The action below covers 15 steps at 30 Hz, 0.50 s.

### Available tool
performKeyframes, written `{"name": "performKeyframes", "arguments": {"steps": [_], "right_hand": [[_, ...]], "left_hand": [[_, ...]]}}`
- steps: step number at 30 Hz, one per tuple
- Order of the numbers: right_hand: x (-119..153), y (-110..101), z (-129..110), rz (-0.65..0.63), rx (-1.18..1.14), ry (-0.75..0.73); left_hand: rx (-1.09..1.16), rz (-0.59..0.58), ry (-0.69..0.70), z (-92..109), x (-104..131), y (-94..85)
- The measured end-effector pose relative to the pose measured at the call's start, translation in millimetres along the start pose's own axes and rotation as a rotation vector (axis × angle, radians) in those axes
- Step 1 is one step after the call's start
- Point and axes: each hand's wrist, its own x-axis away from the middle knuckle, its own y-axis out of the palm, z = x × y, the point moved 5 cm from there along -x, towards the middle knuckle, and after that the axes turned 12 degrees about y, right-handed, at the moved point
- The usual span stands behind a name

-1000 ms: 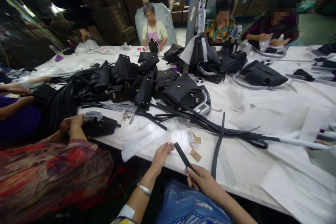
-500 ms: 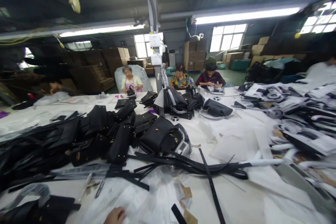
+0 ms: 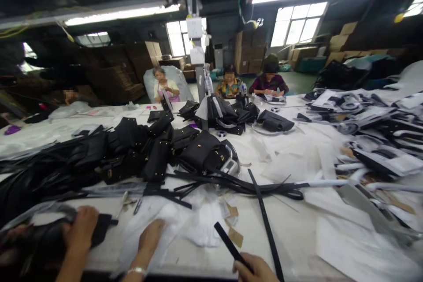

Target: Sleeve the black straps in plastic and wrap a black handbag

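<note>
My left hand (image 3: pixel 151 239), with a bracelet at the wrist, is closed on a thin white sheet (image 3: pixel 172 218) at the lower middle. To its right, near the bottom edge, my right hand (image 3: pixel 253 269) grips the lower end of a short black strap (image 3: pixel 229 241). The strap's free end points up and left. A longer black strap (image 3: pixel 264 218) with small holes lies just beyond, on the white table. Small brown paper pieces (image 3: pixel 235 237) lie behind the short strap.
At the left, another person's hands (image 3: pixel 81 227) hold a black bag (image 3: pixel 46 240). Black bags (image 3: pixel 198 152) and long straps (image 3: pixel 231 177) span the middle; wrapped parts (image 3: pixel 383 154) pile at right. People sit opposite.
The view has tilted down. My right hand has come into view with the short strap, and my left hand shows further up over the white sheet. The neighbour's hands have appeared on the left bag.
</note>
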Motion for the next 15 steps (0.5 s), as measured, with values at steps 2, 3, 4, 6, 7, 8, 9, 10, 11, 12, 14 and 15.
{"name": "performKeyframes", "arguments": {"steps": [2,3,4,6,7,8,9,10,11,12,14,15], "right_hand": [[8,5,-1,-0.056,-0.04,-0.041],[12,7,-4,-0.077,-0.055,-0.058],[14,8,-8,-0.091,-0.063,-0.068],[17,10,-19,-0.106,-0.058,-0.077],[17,11,-24,-0.1,-0.042,-0.078],[18,12,-30,-0.086,-0.016,-0.083],[18,14,-37,-0.062,0.016,-0.102],[19,15,-44,-0.036,0.051,-0.137],[20,17,-50,-0.012,0.081,-0.178],[20,19,-56,0.004,0.102,-0.22],[22,24,-65,0.008,0.114,-0.283],[22,26,-66,-0.009,0.112,-0.295]], "left_hand": [[0.099,-0.018,-0.077,17,4,-0.8],[0.146,-0.031,-0.127,20,6,0.6],[0.202,-0.046,-0.173,22,8,3.5],[0.346,-0.082,-0.244,24,19,14.3],[0.429,-0.103,-0.266,27,28,22.2],[0.511,-0.12,-0.279,31,38,31.1],[0.58,-0.134,-0.286,37,49,40.8],[0.655,-0.146,-0.292,44,60,51.1],[0.74,-0.151,-0.303,51,72,61.4],[0.833,-0.149,-0.318,58,83,71.3],[1.021,-0.133,-0.358,72,102,88.0],[1.1,-0.124,-0.375,78,109,94.0]]}}
